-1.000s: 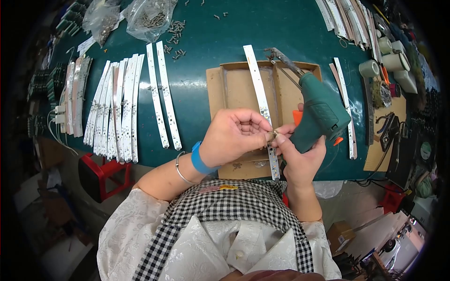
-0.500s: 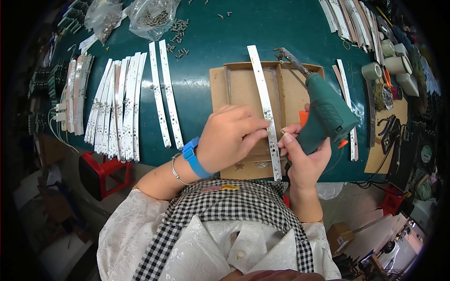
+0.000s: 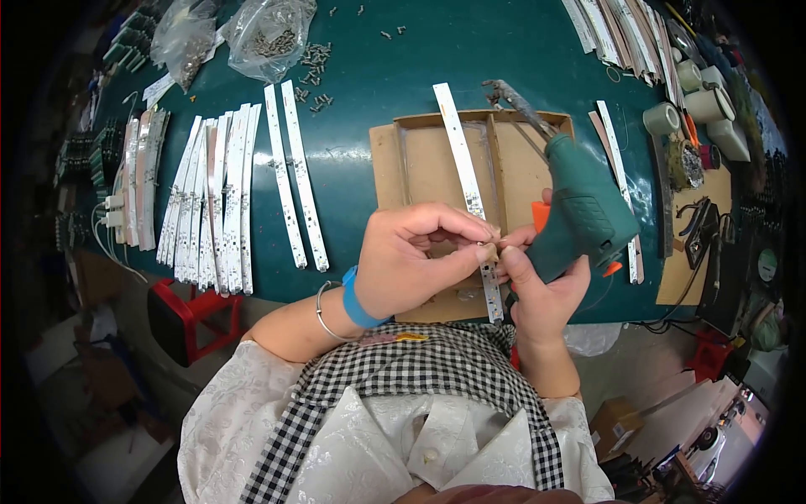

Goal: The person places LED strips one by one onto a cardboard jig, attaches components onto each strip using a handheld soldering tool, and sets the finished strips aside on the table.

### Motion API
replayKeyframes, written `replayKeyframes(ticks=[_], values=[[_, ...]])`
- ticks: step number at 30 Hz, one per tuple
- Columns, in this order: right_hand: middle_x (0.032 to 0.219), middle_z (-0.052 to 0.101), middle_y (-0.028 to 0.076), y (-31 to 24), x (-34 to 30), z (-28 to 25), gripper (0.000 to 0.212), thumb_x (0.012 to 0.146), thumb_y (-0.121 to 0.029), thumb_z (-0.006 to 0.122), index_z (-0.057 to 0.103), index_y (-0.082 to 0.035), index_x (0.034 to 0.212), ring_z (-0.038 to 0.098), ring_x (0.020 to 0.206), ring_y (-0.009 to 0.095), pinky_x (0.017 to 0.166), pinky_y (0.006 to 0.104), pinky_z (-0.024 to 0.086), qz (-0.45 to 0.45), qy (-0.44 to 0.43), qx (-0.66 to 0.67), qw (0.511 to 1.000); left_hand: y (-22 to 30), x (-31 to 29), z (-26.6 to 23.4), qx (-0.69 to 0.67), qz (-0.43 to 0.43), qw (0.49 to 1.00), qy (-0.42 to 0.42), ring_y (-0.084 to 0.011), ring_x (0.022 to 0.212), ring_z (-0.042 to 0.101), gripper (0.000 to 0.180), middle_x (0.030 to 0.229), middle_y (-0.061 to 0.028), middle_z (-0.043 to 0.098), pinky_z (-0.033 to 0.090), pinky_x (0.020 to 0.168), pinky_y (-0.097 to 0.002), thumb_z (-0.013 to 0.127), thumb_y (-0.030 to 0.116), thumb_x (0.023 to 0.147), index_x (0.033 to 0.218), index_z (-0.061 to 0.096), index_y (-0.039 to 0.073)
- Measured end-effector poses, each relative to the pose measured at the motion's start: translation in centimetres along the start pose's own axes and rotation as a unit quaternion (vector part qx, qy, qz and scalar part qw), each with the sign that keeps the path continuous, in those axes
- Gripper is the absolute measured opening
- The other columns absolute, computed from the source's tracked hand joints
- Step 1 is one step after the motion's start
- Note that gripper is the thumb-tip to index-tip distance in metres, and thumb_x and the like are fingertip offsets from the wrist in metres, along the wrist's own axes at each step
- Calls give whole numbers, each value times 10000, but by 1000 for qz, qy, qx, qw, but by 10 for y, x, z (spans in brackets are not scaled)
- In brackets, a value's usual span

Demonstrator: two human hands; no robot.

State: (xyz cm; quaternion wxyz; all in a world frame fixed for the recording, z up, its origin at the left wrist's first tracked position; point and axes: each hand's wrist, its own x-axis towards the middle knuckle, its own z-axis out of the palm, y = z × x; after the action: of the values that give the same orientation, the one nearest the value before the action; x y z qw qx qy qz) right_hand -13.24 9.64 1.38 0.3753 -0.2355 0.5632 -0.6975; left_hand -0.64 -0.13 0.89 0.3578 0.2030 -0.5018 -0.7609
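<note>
One bag [image 3: 249, 25] holding screws [image 3: 277, 42]; left hand [image 3: 420, 252] pinching tiny piece [image 3: 493, 251], right hand [image 3: 550, 298] gripping gun [image 3: 583, 210].

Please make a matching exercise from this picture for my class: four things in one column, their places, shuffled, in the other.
Things
1. Green gun-shaped tool
2. Blue wristband
3. Cardboard tray
4. Pile of small metal parts

Places
A. On the left wrist
B. Beside a clear plastic bag
C. In the right hand
D. Beneath a long white strip

Pairs: 1-C, 2-A, 3-D, 4-B
</note>
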Motion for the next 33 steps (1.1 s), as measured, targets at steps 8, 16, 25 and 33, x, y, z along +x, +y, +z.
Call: replayKeyframes(ticks=[8, 16, 25, 33], values=[[889, 645, 122, -5, 0, -1, 631, 773, 50, 705, 399, 59, 1326, 620, 682, 140, 609, 234, 511, -10, -5, -21, 1000, 6, 5, 2, 323, 103, 941, 3, -144, 682, 685, 208, 774, -85, 693, 546, 604, -244, 743, 7, 726, 919, 670, 34], [887, 655, 70, 3, -1, -4, 223, 779, 103, 692, 601, 25, 968, 639, 776, 128, 708, 256, 545, -29, -40, -42, 998, 3, 3, 3, 455, 199, 865, -70, -211, 628, 659, 227, 740, -72, 655, 520, 556, -286, 767, 28, 684, 862, 631, 63], [772, 596, 77, 0, 2, -6, 585, 780, 47, 686, 420, 34, 1301, 547, 630, 107, 573, 218, 456, 61, -25, -23, 998, -2, 2, -5, 381, 210, 894, -104, -226, 695, 687, 172, 817, -91, 696, 540, 580, -290, 752, -28, 688, 817, 665, 45], [773, 594, 79, 3, 4, -6, 597, 781, 73, 661, 404, 32, 1318, 543, 624, 103, 562, 214, 448, 63, -17, -22, 998, -8, 4, -9, 364, 214, 898, -123, -232, 718, 693, 183, 836, -105, 701, 553, 609, -293, 747, -25, 697, 856, 679, 36]])
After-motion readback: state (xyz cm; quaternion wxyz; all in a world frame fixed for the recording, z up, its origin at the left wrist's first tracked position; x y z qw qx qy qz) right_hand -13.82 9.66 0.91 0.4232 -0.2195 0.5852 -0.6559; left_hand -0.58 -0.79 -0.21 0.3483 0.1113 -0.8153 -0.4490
